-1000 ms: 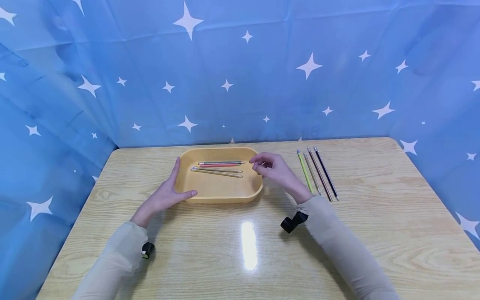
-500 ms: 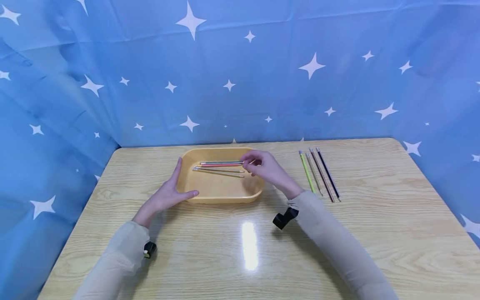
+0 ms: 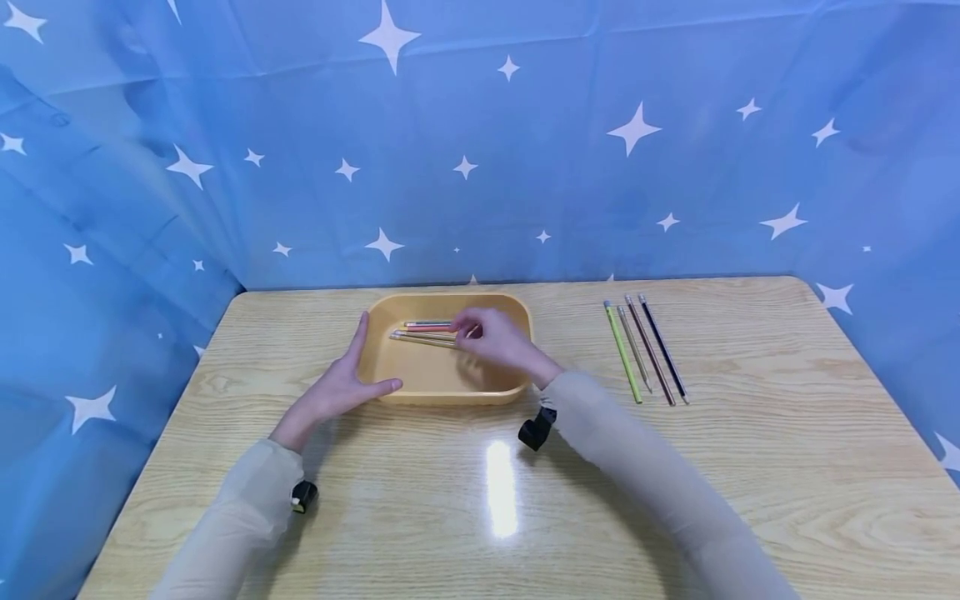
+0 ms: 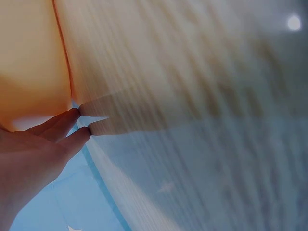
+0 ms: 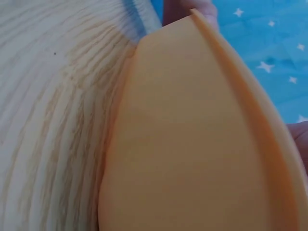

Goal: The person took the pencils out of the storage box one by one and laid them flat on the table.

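Observation:
A shallow yellow-orange plastic tray (image 3: 442, 398) sits near the table's back edge, with several pencils (image 3: 423, 340) lying crosswise in it. My left hand (image 3: 341, 387) lies along the tray's left end with its fingers straight and its thumb at the front rim. In the left wrist view, the left fingertips (image 4: 77, 125) are beside the tray wall (image 4: 38, 62), low at the table. My right hand (image 3: 487, 335) is over the tray's inside, its curled fingers at the right ends of the pencils. Its fingertips cover those ends, and I cannot tell whether they pinch one.
Right of the tray lie several separate pencils, side by side and slanted: a lime-green one (image 3: 622, 352), a thin golden one (image 3: 635, 350), a dark red-brown one (image 3: 650, 350) and a navy one (image 3: 663, 350). A blue star-patterned curtain (image 3: 480, 150) hangs behind the wooden table (image 3: 787, 433).
My right hand has moved left from the tray's right rim to over the pencils in it. My left hand has stayed at the tray's left end. The view has shifted slightly.

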Available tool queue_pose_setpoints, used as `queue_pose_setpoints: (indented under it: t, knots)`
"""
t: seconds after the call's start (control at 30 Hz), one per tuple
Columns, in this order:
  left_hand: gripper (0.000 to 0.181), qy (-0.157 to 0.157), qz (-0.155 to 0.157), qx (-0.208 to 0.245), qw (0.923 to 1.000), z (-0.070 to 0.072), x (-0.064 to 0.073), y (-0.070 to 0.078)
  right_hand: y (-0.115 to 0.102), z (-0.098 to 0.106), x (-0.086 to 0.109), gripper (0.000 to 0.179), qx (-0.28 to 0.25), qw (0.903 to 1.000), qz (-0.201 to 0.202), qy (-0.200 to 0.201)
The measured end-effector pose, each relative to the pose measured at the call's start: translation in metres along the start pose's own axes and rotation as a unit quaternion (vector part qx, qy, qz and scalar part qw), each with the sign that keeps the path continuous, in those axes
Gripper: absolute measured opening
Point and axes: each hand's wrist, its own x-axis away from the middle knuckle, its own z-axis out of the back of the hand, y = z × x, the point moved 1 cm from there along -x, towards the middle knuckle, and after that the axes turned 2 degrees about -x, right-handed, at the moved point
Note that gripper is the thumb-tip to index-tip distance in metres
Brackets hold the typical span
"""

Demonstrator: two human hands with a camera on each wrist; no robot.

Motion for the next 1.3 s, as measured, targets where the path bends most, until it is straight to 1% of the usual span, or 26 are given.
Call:
queue_pose_setpoints:
  t: [0.17, 0.3, 0.6, 0.93, 1.17, 1.3]
  knots:
    - [0.117, 0.001, 0.000, 0.001, 1.0000, 0.000, 0.000, -0.001, 0.000, -0.008, -0.005, 0.024, -0.014, 0.9992, -0.033, -0.016]
    - [0.117, 0.002, -0.002, 0.004, 1.0000, 0.000, 0.000, -0.001, 0.000, -0.011, -0.009, 0.024, -0.007, 0.9989, -0.043, -0.017]
    - [0.117, -0.003, -0.005, 0.013, 0.9999, -0.001, -0.001, -0.002, 0.007, -0.017, -0.012, 0.025, 0.040, 0.9980, -0.049, -0.007]
    - [0.117, 0.000, 0.000, 0.005, 1.0000, 0.000, 0.000, -0.001, 0.009, -0.017, -0.012, 0.026, 0.053, 0.9974, -0.049, -0.006]
    - [0.116, 0.000, -0.009, 0.004, 0.9999, 0.000, -0.001, -0.002, 0.011, -0.016, -0.012, 0.030, 0.064, 0.9960, -0.062, -0.003]
    - [0.116, -0.001, -0.004, 0.002, 1.0000, 0.000, 0.000, -0.002, 0.011, -0.018, -0.012, 0.032, 0.066, 0.9947, -0.078, -0.012]
